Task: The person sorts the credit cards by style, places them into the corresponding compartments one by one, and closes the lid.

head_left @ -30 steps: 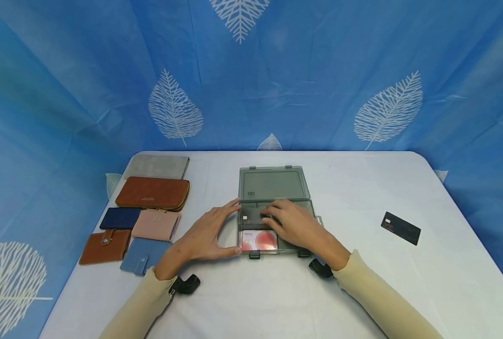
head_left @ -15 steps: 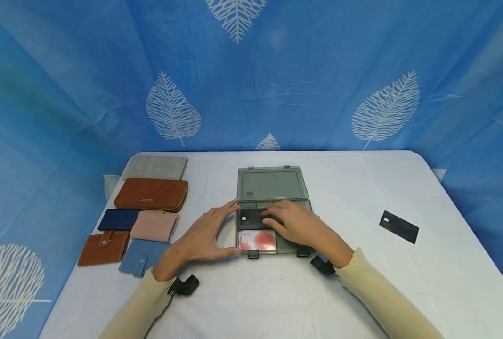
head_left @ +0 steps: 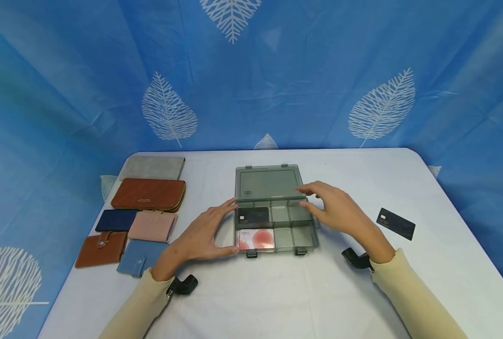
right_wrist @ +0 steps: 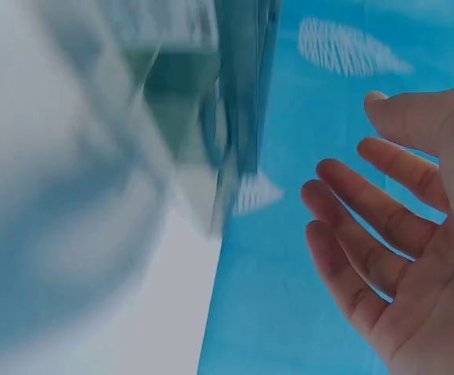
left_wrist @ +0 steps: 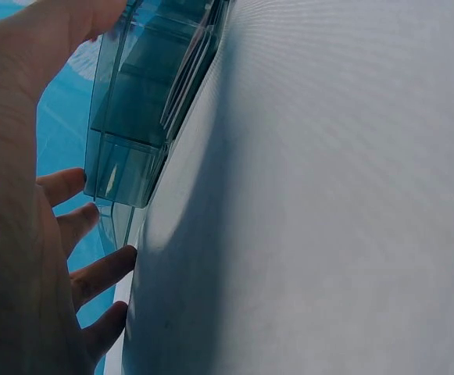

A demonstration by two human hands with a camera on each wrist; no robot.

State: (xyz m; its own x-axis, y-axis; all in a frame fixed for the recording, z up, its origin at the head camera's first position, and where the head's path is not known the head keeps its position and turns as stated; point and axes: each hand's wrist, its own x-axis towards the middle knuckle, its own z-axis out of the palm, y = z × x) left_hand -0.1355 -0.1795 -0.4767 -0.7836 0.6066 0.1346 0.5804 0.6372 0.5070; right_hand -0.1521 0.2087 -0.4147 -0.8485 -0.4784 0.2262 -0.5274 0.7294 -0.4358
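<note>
1. Now the right hand (head_left: pixel 340 212) is lifting away from the grey compartment box (head_left: pixel 272 221), fingers spread wide and holding nothing; a second ago it was pressing down inside.
2. The black VIP card (head_left: pixel 253 216) is lying uncovered in the rear-left compartment, just behind the pink card (head_left: pixel 256 239), which suggests its placing is finished.
3. The left hand (head_left: pixel 200 233) is bracing the box's left side, fingers open and straight, thumb at the front corner, unchanged from before.
4. A second black card (head_left: pixel 396 223) is waiting on the worktop (head_left: pixel 277 292), well apart to the right.
5. Several wallets (head_left: pixel 150 194) are lying grouped at left.
</note>
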